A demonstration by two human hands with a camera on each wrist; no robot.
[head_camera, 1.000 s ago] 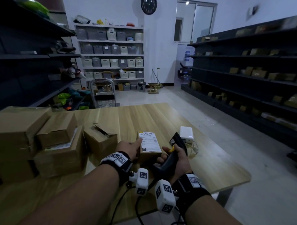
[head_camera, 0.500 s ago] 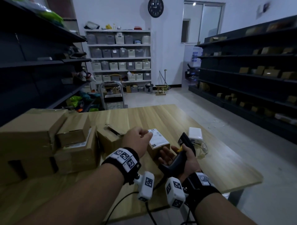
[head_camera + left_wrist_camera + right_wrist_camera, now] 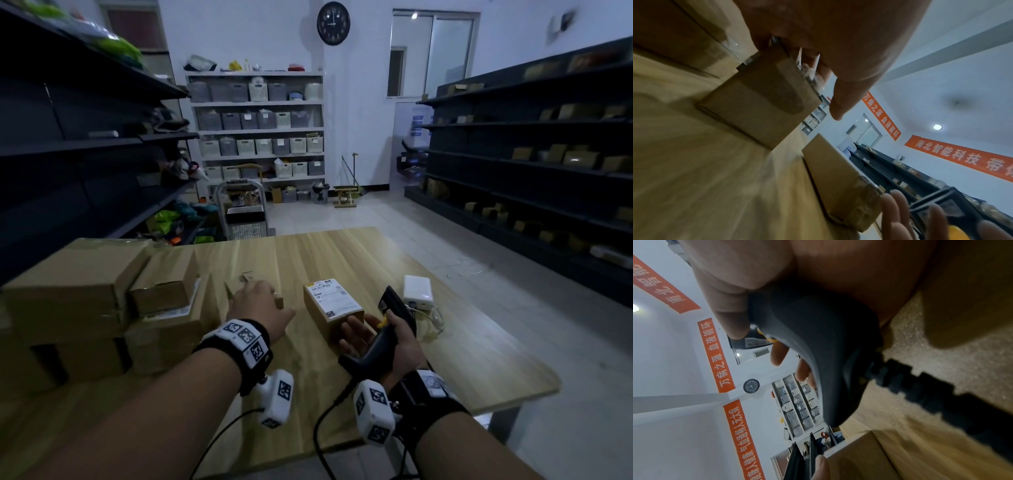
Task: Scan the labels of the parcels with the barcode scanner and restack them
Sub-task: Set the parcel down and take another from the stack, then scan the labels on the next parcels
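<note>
A small plain cardboard box (image 3: 219,294) (image 3: 760,105) lies left of a brown parcel (image 3: 332,301) (image 3: 830,170) whose white barcode label faces up. My left hand (image 3: 257,308) (image 3: 828,40) reaches over the small box with thumb straight and fingers at its top; contact is unclear in the blur. My right hand (image 3: 376,337) grips the black barcode scanner (image 3: 394,315) (image 3: 818,345) by its handle at the parcel's near end. Some of its fingertips (image 3: 352,332) sit against that end.
Several stacked cardboard parcels (image 3: 85,308) fill the left of the wooden table (image 3: 342,253). A white adapter (image 3: 418,291) with a cable lies right of the scanner. Dark shelving lines both sides of the room; a trolley (image 3: 245,219) stands beyond the table.
My left hand has let go of the labelled parcel and moved left over the small plain box. The right hand has kept the scanner beside the parcel.
</note>
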